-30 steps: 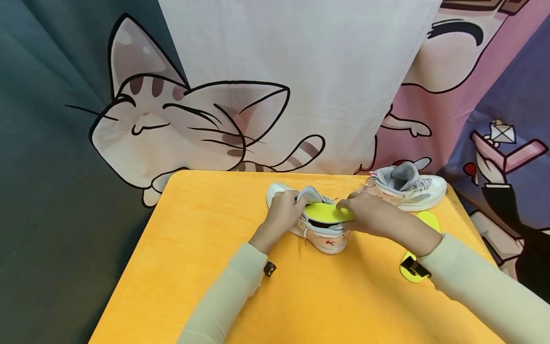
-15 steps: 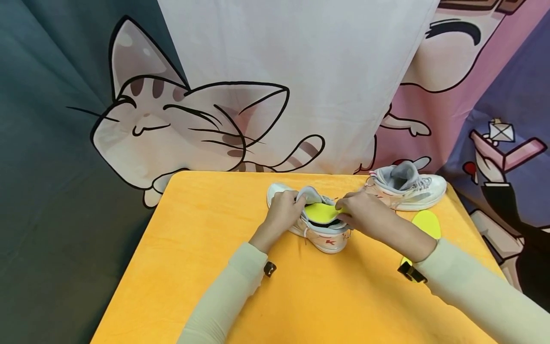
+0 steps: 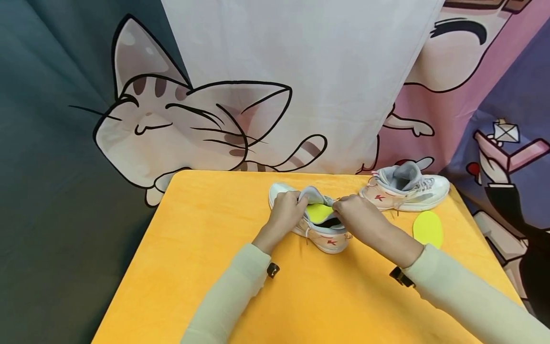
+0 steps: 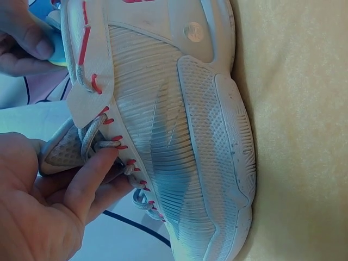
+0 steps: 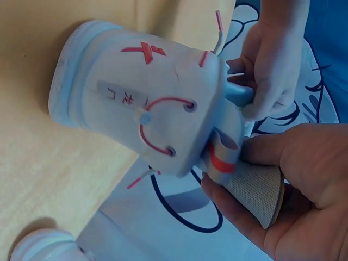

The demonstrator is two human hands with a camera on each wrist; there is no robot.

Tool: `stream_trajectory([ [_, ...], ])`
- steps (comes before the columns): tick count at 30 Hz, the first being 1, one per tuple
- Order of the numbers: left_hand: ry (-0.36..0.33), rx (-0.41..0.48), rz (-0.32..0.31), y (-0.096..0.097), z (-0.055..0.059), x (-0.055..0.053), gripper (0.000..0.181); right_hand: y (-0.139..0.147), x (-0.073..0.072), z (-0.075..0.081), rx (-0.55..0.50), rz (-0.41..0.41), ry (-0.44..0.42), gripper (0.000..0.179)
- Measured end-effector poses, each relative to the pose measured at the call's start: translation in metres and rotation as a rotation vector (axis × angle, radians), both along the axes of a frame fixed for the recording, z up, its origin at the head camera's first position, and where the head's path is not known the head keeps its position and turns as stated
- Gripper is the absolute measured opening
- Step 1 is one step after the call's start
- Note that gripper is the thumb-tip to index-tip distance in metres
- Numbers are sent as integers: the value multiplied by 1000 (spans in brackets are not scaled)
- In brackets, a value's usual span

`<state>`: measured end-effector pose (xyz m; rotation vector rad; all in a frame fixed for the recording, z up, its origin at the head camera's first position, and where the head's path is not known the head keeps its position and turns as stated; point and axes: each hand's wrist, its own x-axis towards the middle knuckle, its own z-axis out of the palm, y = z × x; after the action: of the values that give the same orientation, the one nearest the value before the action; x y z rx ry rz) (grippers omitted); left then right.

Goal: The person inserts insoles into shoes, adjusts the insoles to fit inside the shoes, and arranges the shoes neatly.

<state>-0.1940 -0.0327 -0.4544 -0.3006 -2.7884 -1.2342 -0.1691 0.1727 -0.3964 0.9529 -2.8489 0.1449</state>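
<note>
A white sneaker (image 3: 330, 242) with peach tones and red marks stands on the yellow table, toe pointing to the far left. My left hand (image 3: 287, 210) pinches its grey tongue (image 4: 61, 152) and keeps the opening spread. A bright yellow-green insole (image 3: 318, 213) lies partly inside that opening, its front part hidden in the shoe. My right hand (image 3: 358, 216) grips the insole's rear end, thumb on one face and fingers on the other. In the right wrist view the insole's grey mesh underside (image 5: 254, 193) shows behind the heel pull loop (image 5: 222, 157).
The other sneaker (image 3: 406, 187) of the pair stands at the table's back right corner, its opening facing up. A second yellow-green insole (image 3: 428, 229) lies in front of it, partly covered by my right forearm. Behind the table (image 3: 206, 229) hangs a cartoon-printed curtain (image 3: 343, 57).
My right hand has moved slightly left and the insole has slid deeper into the sneaker, so less of it shows. The left hand keeps its hold on the tongue.
</note>
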Motion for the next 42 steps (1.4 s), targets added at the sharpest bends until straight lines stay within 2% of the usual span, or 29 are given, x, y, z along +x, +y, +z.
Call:
stream_trajectory([
  [6,7,-17,31,-2,2,1,48,-14,-6,-13,-1,11,12,8],
  [13,11,-19,0,-1,-1,1,48,-27,-10,-28,-36,-20,30,18],
  [19,14,-20,-5,0,-2,2,48,-32,-5,-35,39,-70,122,35],
  [21,12,-17,-12,1,-2,3,48,-30,-2,-35,72,-88,131,42],
  [23,10,-15,-16,0,-2,3,48,-27,0,-32,94,-107,92,49],
  [28,10,-21,-12,-1,-2,3,48,-20,4,-15,119,-171,-116,50],
  [31,16,-25,-9,-2,-1,2,48,-19,4,-6,125,-168,-177,46],
  [35,23,-34,-7,-1,-1,1,48,-20,3,-3,124,-131,-178,35],
  [42,35,-55,-12,0,-3,0,47,-20,4,-10,103,-50,-58,27],
])
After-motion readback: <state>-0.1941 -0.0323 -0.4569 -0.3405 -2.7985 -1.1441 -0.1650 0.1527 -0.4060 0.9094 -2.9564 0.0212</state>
